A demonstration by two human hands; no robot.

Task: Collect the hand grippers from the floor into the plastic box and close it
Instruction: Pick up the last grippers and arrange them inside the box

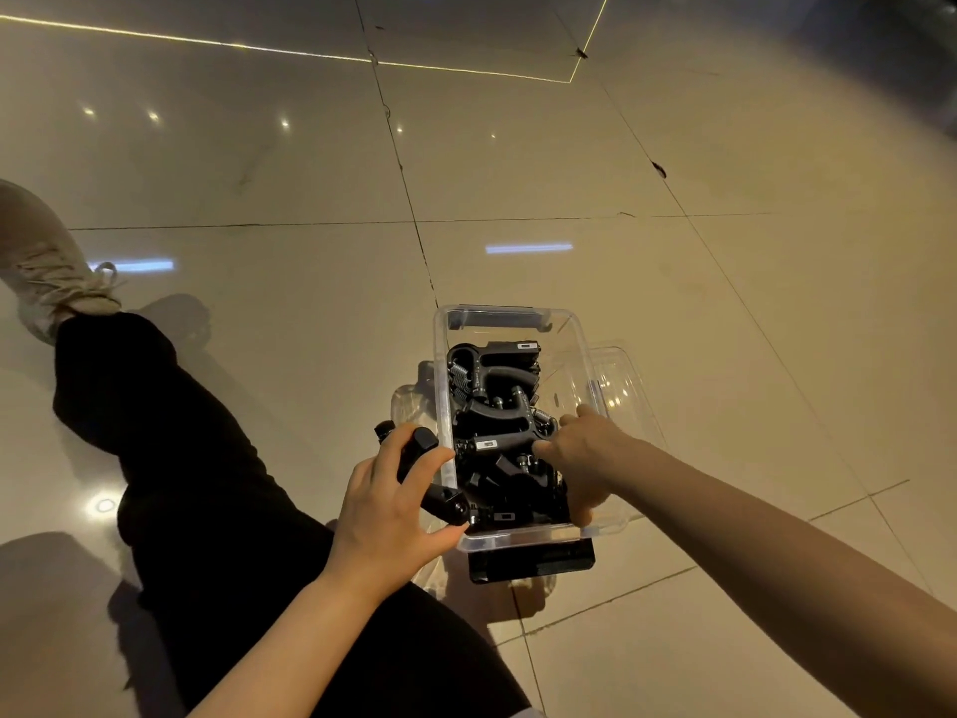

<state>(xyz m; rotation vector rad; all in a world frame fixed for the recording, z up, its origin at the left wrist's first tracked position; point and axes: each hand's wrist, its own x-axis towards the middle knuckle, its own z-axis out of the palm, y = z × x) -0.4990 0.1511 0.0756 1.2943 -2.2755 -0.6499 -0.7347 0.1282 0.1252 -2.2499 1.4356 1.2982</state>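
At the far left a pale shoe [52,261] rests on the glossy tiled floor [673,173], and a leg in black trousers [197,458] stretches from it toward the camera. Next comes the left hand [386,515], its fingers and thumb curled around a black hand gripper [419,448] held at the near left rim of the clear plastic box [518,536]. The box stands open on the floor, filled with a heap of black hand grippers [497,401] with metal springs. The right hand [582,453] reaches into the box from the right; its fingertips are hidden among the heap, so I cannot tell whether it grasps anything. Just beside the box on the right lies its clear lid [621,375].
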